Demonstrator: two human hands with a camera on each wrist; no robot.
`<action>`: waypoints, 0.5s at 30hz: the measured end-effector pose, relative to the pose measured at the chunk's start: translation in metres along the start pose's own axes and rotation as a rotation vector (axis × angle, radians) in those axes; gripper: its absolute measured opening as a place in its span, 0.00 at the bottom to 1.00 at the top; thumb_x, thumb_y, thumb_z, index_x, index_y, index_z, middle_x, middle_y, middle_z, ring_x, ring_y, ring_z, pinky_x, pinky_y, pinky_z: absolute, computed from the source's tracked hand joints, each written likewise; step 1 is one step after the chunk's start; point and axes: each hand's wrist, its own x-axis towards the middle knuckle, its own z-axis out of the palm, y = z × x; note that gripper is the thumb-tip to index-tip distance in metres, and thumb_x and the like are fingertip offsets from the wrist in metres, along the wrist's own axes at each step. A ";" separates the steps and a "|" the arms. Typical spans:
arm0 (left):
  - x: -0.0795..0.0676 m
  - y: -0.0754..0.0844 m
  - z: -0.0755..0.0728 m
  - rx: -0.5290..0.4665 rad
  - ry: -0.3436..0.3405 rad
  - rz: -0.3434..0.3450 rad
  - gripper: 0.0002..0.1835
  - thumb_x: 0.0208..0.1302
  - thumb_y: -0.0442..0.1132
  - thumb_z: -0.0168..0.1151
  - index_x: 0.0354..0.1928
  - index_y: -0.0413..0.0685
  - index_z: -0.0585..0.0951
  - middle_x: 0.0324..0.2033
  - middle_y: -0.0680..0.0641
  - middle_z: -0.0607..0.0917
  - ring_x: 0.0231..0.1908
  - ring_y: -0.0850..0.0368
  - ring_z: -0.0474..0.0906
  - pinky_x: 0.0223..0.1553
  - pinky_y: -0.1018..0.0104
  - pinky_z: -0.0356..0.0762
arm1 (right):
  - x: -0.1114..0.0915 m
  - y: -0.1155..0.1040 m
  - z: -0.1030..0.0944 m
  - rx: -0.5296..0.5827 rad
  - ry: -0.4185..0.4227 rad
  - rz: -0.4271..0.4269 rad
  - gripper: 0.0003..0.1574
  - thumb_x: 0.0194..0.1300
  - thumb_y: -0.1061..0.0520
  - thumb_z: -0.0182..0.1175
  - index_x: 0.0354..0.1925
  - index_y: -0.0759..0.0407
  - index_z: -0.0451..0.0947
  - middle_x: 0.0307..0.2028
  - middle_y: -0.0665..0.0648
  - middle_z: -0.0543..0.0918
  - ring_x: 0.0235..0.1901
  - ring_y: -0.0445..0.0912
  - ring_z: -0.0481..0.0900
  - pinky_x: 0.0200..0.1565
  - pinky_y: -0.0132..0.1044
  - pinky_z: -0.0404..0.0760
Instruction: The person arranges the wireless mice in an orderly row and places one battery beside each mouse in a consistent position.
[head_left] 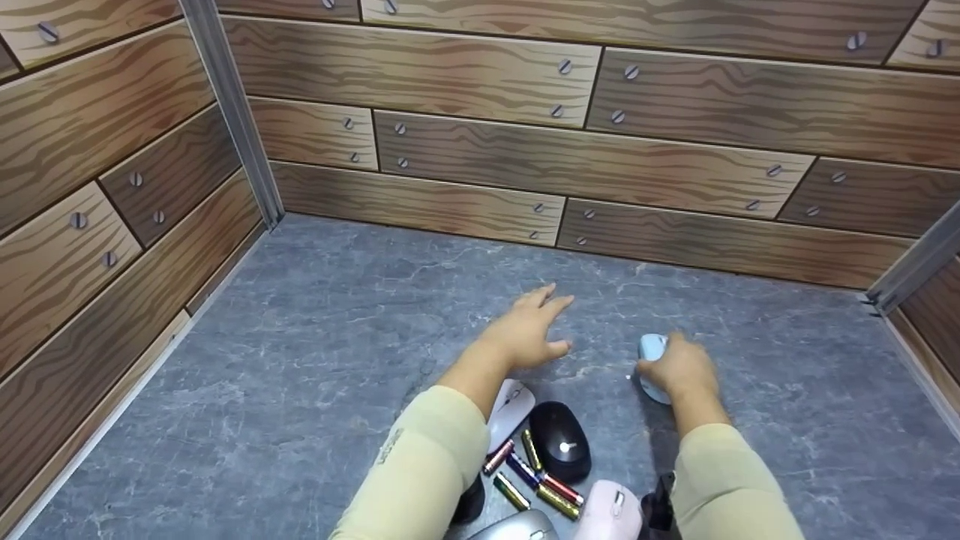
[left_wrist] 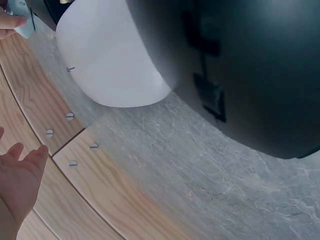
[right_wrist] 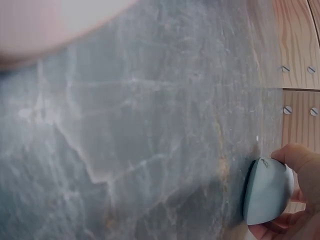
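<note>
A light blue computer mouse [head_left: 652, 347] is gripped by my right hand [head_left: 684, 369], right of the middle on the grey marbled surface. In the right wrist view the thumb and fingers curl round the sides of the blue mouse [right_wrist: 270, 192]. My left hand [head_left: 521, 330] is over the surface with its fingers spread and nothing in it. Near the left forearm lie a white mouse [head_left: 513, 405] and a black mouse [head_left: 560, 442]. In the left wrist view the left hand [left_wrist: 22, 175] shows at the left edge, fingers apart.
Several batteries, among them a green one [head_left: 512, 491] and a red one [head_left: 562, 487], lie between the mice. A pink mouse [head_left: 611, 510] and a grey mouse [head_left: 517, 527] are at the near edge. Another black thing [head_left: 469, 501] is partly behind the left sleeve. Wood-patterned walls [head_left: 465, 150] enclose the surface.
</note>
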 end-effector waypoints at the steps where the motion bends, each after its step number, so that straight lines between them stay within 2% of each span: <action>1: 0.000 0.000 0.001 -0.001 0.000 0.002 0.36 0.61 0.55 0.55 0.69 0.66 0.54 0.70 0.52 0.47 0.69 0.50 0.43 0.64 0.51 0.52 | 0.000 0.000 0.000 0.004 0.000 0.004 0.53 0.54 0.46 0.59 0.65 0.74 0.48 0.54 0.81 0.61 0.51 0.71 0.65 0.49 0.59 0.69; 10: -0.002 -0.003 0.001 -0.004 0.003 0.011 0.35 0.61 0.55 0.55 0.69 0.64 0.56 0.70 0.52 0.48 0.69 0.53 0.44 0.64 0.53 0.52 | -0.004 0.000 -0.005 0.015 -0.034 -0.022 0.54 0.57 0.43 0.58 0.65 0.76 0.46 0.55 0.84 0.56 0.52 0.73 0.62 0.49 0.61 0.68; 15: -0.005 -0.005 -0.003 -0.010 0.014 0.012 0.35 0.61 0.53 0.55 0.69 0.63 0.56 0.70 0.52 0.49 0.69 0.53 0.44 0.65 0.54 0.52 | -0.006 -0.006 -0.011 0.008 -0.020 -0.038 0.55 0.59 0.42 0.57 0.65 0.75 0.45 0.58 0.84 0.50 0.55 0.75 0.56 0.51 0.63 0.65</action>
